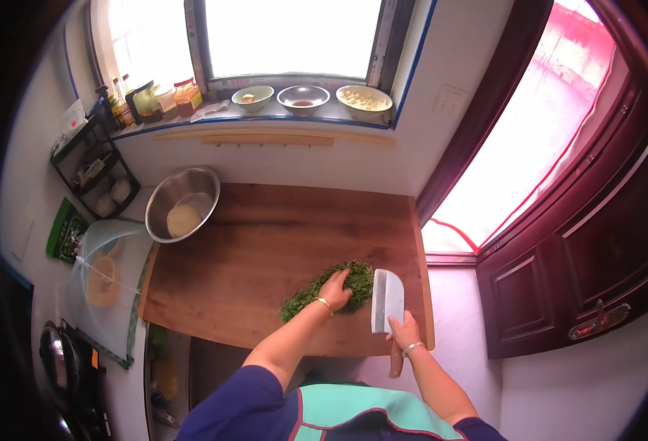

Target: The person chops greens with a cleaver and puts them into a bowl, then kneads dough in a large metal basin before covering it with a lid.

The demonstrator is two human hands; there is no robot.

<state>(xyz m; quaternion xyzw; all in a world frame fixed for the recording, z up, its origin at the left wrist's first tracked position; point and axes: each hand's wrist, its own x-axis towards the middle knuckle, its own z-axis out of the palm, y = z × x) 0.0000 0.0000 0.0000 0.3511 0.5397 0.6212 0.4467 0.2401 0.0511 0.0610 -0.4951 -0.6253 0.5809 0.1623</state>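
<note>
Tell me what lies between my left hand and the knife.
The head view shows green leaves between your left hand and the knife.

A brown wooden table (239, 275) spreads out with its grain running crosswise, darker streaks toward eleven o'clock and a paler strip along its three o'clock edge. Chopped leafy greens (361, 275) lie directly on the wood at about four o'clock from its middle, in a loose heap stretched from eight toward two o'clock. A round stainless-steel mixing bowl (164, 200) stands at the ten o'clock corner, tilted in view.
</note>
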